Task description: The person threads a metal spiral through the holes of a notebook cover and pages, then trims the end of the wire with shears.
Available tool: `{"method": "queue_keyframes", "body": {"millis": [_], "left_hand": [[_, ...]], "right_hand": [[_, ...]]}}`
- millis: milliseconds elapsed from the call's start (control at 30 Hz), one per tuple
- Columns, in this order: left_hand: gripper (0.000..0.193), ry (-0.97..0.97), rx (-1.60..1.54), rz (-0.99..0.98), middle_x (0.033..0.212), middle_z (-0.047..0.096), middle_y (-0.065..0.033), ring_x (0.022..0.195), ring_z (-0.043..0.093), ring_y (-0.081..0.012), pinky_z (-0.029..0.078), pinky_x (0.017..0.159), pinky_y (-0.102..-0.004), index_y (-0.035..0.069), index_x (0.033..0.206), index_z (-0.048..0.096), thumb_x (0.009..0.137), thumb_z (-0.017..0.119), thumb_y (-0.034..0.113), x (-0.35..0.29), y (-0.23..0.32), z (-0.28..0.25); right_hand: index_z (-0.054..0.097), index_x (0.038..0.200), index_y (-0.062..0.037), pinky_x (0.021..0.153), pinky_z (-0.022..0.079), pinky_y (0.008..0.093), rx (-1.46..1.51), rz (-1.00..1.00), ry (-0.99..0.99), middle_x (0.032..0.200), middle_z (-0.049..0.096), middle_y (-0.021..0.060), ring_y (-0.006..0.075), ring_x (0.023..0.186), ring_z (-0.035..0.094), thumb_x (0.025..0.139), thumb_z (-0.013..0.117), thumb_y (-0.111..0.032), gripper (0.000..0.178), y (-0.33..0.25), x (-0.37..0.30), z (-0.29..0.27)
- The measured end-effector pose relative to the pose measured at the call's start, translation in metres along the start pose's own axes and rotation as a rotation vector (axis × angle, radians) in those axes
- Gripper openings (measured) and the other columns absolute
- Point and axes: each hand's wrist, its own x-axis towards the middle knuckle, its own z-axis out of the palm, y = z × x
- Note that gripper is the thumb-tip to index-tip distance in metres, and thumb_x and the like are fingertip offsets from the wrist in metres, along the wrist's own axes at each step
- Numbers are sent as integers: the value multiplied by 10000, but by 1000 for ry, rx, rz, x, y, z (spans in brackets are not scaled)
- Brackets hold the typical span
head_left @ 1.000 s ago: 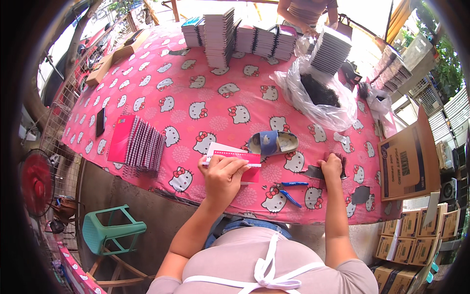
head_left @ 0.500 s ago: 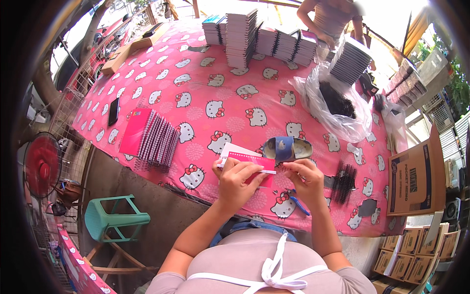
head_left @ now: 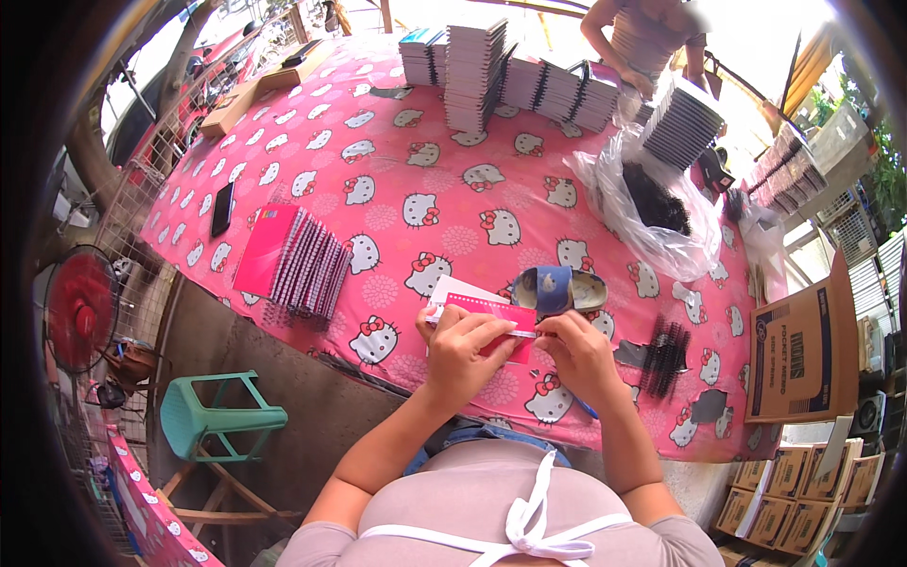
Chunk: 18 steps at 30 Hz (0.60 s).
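Observation:
My left hand (head_left: 465, 352) is closed on a small pink notebook (head_left: 487, 307) with a row of punched holes along its cover and white sheets showing behind. My right hand (head_left: 578, 348) pinches at the right end of the notebook's white edge; whatever lies between the fingertips is too small to make out. Just beyond sits a blue slipper (head_left: 556, 288) with a wide strap. Beneath my right wrist, a blue tool handle (head_left: 586, 409) shows only in part. Black binding coils (head_left: 666, 357) lie to the right of that hand.
Pink notebooks (head_left: 298, 260) are stacked at left near a phone (head_left: 222, 209). Tall notebook stacks (head_left: 472, 76) line the far side, where another person (head_left: 647, 42) stands. A plastic bag (head_left: 694, 227) holds black coils. A cardboard box (head_left: 803, 354) stands right; a green stool (head_left: 222, 411) is below left.
My right hand has moved left and slightly down to the notebook's edge, and its forearm now covers most of the blue tool. My left hand keeps its hold on the notebook.

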Motion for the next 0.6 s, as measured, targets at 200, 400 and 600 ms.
{"method": "queue_keyframes", "body": {"millis": [200,400,600], "left_hand": [[180,-38,-51,-14,829,684,58,819,541,-133,233,942,-432,186,869,746,701,797,222,-1,-4,-1],[234,-79,-60,42,861,686,53,895,566,-137,241,939,-436,180,891,728,674,801,230,12,-5,10],[261,-77,-43,-16,862,682,21,919,593,-155,273,918,-408,151,874,699,663,803,266,10,-12,11]], "right_hand": [[612,1010,-97,614,521,380,-160,-77,-67,823,632,79,265,728,646,840,673,-168,194,6,5,1],[594,1153,-102,890,483,419,-390,157,-227,1148,617,105,312,1143,547,680,774,-160,510,146,9,-3],[594,1124,-74,881,485,377,542,425,-21,1013,643,117,252,960,599,746,749,-148,416,147,8,-3]]}}
